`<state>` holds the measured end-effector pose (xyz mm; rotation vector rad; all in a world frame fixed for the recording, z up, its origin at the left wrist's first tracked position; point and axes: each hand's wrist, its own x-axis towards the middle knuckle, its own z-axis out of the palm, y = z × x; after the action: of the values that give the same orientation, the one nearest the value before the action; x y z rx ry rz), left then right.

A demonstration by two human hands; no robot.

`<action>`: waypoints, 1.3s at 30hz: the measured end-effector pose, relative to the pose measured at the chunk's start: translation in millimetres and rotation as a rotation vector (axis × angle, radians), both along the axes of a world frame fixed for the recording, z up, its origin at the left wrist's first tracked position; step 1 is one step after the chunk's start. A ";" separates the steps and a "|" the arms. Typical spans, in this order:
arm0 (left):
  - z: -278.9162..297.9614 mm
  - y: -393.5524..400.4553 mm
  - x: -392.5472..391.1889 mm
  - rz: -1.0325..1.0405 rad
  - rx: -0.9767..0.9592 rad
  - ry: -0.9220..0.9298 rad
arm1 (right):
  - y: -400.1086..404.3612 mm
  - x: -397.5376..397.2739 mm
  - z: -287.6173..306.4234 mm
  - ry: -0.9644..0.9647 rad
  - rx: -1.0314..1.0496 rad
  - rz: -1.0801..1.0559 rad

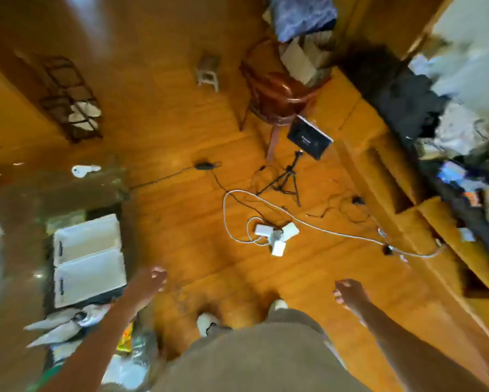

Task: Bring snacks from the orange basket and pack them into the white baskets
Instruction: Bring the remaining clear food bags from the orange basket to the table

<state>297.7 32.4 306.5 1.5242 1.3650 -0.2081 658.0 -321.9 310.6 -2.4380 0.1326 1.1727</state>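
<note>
Floor: warm orange-brown wooden planks (181, 222), glossy, light glaring at top left | Centre back: reddish-brown wooden chair (277, 100) | Beyond it: small pale stool (208, 73) | Left: dark wire rack (71, 100) | Floor clutter: white cable (322, 229) looping into white plugs, small black tripod (287, 179) | Whole view blurred.

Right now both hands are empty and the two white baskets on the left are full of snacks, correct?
Not quite. The head view shows the left hand and right hand holding nothing, but the two white baskets look empty, not full of snacks.
</note>
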 end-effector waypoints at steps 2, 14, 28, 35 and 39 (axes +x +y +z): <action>-4.2 -23.1 77.0 -0.072 -0.023 -0.025 | -97.2 17.7 -3.2 0.007 -0.054 -0.136; 15.5 -413.7 487.7 -0.918 -0.013 -0.135 | -491.9 47.9 -3.6 0.144 -0.067 -0.759; -38.2 -728.5 774.4 -1.307 -0.051 0.186 | -755.5 296.2 20.9 -0.252 0.237 -1.099; -1.3 -982.5 966.4 -1.628 -0.016 -0.036 | -893.4 357.7 13.4 -0.107 0.163 -1.352; 30.9 -1092.7 1045.3 -1.761 -0.038 -0.138 | -956.1 405.3 8.3 -0.107 0.173 -1.408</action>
<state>1342.9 -1060.3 337.3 2.2162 -0.4264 -1.1222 1063.3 -1278.0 318.9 -1.5399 1.3495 0.3423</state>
